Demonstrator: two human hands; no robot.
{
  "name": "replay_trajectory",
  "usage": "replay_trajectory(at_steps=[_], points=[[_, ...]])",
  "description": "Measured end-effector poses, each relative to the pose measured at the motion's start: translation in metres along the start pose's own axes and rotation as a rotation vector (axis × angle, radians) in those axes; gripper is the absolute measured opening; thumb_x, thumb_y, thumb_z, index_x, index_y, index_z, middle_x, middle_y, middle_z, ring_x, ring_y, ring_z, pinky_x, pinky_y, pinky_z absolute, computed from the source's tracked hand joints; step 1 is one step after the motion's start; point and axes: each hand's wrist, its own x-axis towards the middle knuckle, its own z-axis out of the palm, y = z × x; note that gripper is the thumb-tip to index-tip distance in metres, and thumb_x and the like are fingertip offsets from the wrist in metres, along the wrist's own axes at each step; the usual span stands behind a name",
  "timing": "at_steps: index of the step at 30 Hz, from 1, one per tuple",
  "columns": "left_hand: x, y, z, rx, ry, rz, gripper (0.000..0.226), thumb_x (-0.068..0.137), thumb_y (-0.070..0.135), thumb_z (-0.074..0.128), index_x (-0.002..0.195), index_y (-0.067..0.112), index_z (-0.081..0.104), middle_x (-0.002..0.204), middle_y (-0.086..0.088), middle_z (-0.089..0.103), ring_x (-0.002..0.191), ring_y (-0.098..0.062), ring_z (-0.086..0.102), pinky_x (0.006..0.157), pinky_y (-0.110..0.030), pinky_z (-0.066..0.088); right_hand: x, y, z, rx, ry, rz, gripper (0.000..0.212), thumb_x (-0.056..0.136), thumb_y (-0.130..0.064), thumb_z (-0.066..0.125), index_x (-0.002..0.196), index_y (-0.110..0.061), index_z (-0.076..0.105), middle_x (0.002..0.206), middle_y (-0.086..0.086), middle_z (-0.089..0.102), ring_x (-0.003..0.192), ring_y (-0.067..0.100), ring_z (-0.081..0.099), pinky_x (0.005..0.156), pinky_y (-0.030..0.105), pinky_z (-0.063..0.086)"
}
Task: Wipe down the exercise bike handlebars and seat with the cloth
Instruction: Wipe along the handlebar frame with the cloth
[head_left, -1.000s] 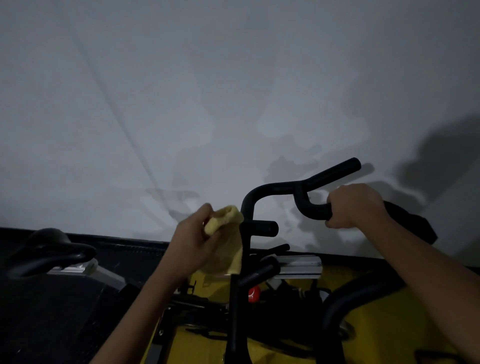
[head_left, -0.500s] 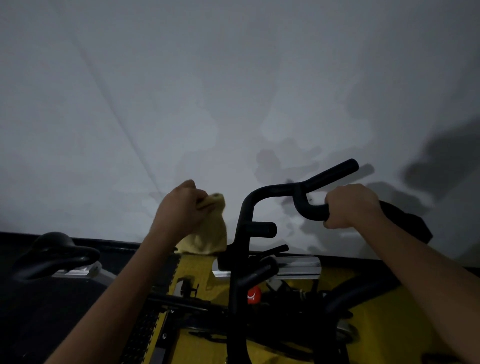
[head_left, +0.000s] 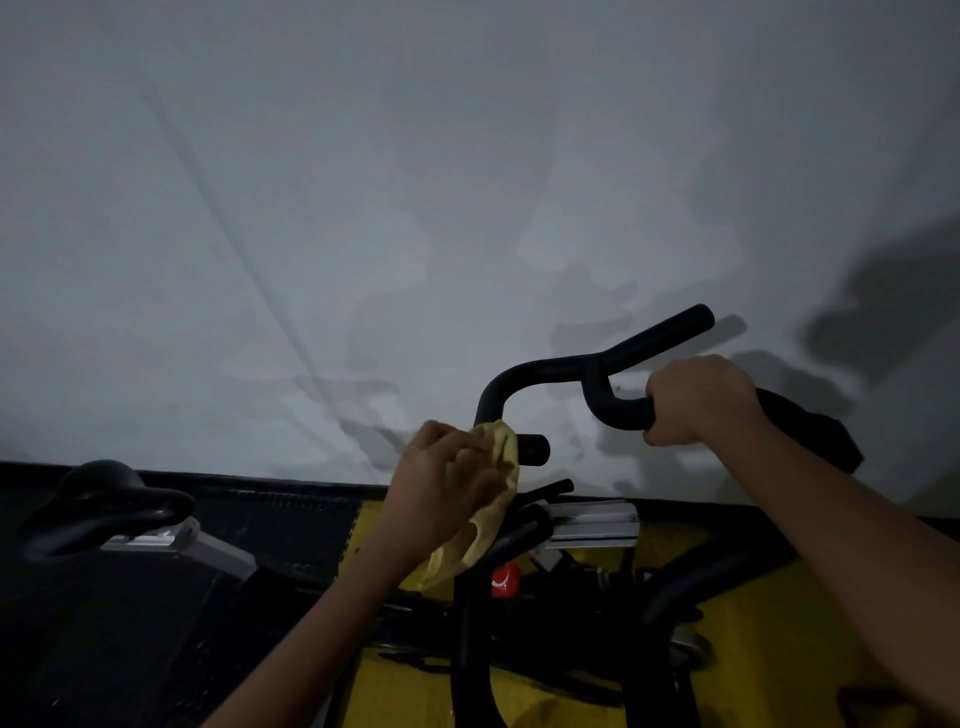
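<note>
Since half a second earlier, the left hand (head_left: 441, 488) had swung back toward 3 o'clock, carrying the yellow cloth (head_left: 491, 499) from clear air onto the left upright of the black handlebars (head_left: 550, 371). Its fingers were curled round the bunched cloth, pressing it against the bar just below the bend, with the loose tail of the cloth hanging down toward 6 o'clock. The right hand (head_left: 698, 397) had not shifted: it was clenched round the curved right grip at about 3 o'clock from the cloth. A red knob (head_left: 505, 580) sat below the cloth, bearing a pale curved mark too small to read. Yellow frame panels (head_left: 769, 649) lay at 5 o'clock. At 9 o'clock, well apart, stood the black handlebar of a second bike (head_left: 104, 501). A grey wall (head_left: 363, 208) filled everything toward 12 o'clock.
</note>
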Motion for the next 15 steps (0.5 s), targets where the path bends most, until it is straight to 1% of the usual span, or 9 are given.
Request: replay_trajectory(at_steps=[1, 3, 5, 6, 8, 10, 11, 13, 15], points=[[-0.002, -0.003, 0.005, 0.017, -0.033, -0.045, 0.034, 0.083, 0.043, 0.078, 0.112, 0.027, 0.070, 0.113, 0.006, 0.055, 0.098, -0.006, 0.057, 0.086, -0.022, 0.049, 0.000, 0.000, 0.000, 0.002, 0.005, 0.002, 0.022, 0.078, -0.045, 0.065, 0.087, -0.026, 0.059, 0.075, -0.008, 0.053, 0.074, 0.016, 0.057, 0.065, 0.026, 0.045], [-0.008, -0.004, 0.014, -0.049, -0.065, -0.145, 0.057, 0.081, 0.060, 0.073, 0.127, 0.027, 0.061, 0.122, 0.009, 0.052, 0.108, -0.007, 0.054, 0.090, -0.024, 0.049, 0.000, 0.000, 0.000, 0.006, 0.006, 0.005, 0.022, 0.078, -0.045, 0.066, 0.088, -0.026, 0.061, 0.075, -0.008, 0.053, 0.074, 0.016, 0.056, 0.064, 0.026, 0.045], [-0.014, -0.005, 0.017, -0.113, -0.005, -0.171, 0.065, 0.081, 0.064, 0.071, 0.131, 0.025, 0.056, 0.122, 0.011, 0.052, 0.108, -0.005, 0.055, 0.089, -0.023, 0.050, 0.001, -0.001, 0.000, -0.001, 0.002, 0.000, 0.023, 0.078, -0.045, 0.066, 0.087, -0.025, 0.062, 0.076, -0.007, 0.056, 0.072, 0.016, 0.057, 0.063, 0.026, 0.046], [-0.016, -0.006, 0.019, -0.099, 0.028, -0.155, 0.062, 0.082, 0.062, 0.071, 0.128, 0.024, 0.058, 0.119, 0.011, 0.053, 0.106, -0.004, 0.056, 0.088, -0.021, 0.050, 0.001, 0.000, 0.001, -0.005, 0.000, -0.003, 0.023, 0.077, -0.046, 0.066, 0.086, -0.025, 0.062, 0.076, -0.007, 0.056, 0.070, 0.015, 0.057, 0.063, 0.025, 0.045], [-0.018, -0.007, 0.019, -0.043, 0.059, -0.103, 0.046, 0.087, 0.053, 0.071, 0.119, 0.021, 0.064, 0.111, 0.008, 0.053, 0.099, -0.007, 0.057, 0.085, -0.023, 0.052, 0.003, 0.000, 0.002, -0.007, -0.002, -0.005, 0.023, 0.077, -0.046, 0.066, 0.084, -0.025, 0.062, 0.074, -0.007, 0.057, 0.068, 0.015, 0.056, 0.061, 0.025, 0.044], [-0.016, -0.006, 0.016, 0.023, 0.101, -0.023, 0.023, 0.095, 0.035, 0.067, 0.108, 0.016, 0.070, 0.103, 0.004, 0.053, 0.090, -0.012, 0.058, 0.079, -0.030, 0.054, 0.003, 0.000, 0.002, -0.009, 0.000, -0.005, 0.024, 0.077, -0.047, 0.066, 0.085, -0.024, 0.062, 0.074, -0.006, 0.057, 0.068, 0.015, 0.056, 0.062, 0.025, 0.044], [-0.014, -0.005, 0.013, 0.075, 0.125, 0.013, 0.016, 0.097, 0.026, 0.064, 0.104, 0.014, 0.072, 0.102, 0.002, 0.052, 0.088, -0.015, 0.057, 0.076, -0.034, 0.055, 0.003, 0.000, 0.002, -0.012, 0.004, -0.007, 0.025, 0.077, -0.048, 0.066, 0.085, -0.025, 0.062, 0.074, -0.006, 0.056, 0.068, 0.015, 0.057, 0.062, 0.025, 0.045], [-0.007, -0.002, 0.004, 0.158, 0.129, 0.020, 0.013, 0.099, 0.019, 0.061, 0.101, 0.014, 0.073, 0.100, -0.001, 0.054, 0.083, -0.018, 0.056, 0.069, -0.036, 0.055, 0.004, 0.000, 0.002, -0.019, 0.011, -0.012, 0.026, 0.077, -0.049, 0.066, 0.087, -0.025, 0.062, 0.074, -0.006, 0.056, 0.069, 0.016, 0.057, 0.063, 0.026, 0.045], [0.004, 0.004, -0.011, 0.184, 0.095, 0.027, 0.014, 0.099, 0.021, 0.060, 0.096, 0.016, 0.072, 0.087, 0.001, 0.059, 0.072, -0.014, 0.057, 0.064, -0.038, 0.054, 0.004, 0.000, 0.002, -0.020, 0.008, -0.011, 0.026, 0.078, -0.049, 0.065, 0.089, -0.025, 0.062, 0.075, -0.006, 0.054, 0.070, 0.017, 0.056, 0.064, 0.026, 0.044]])
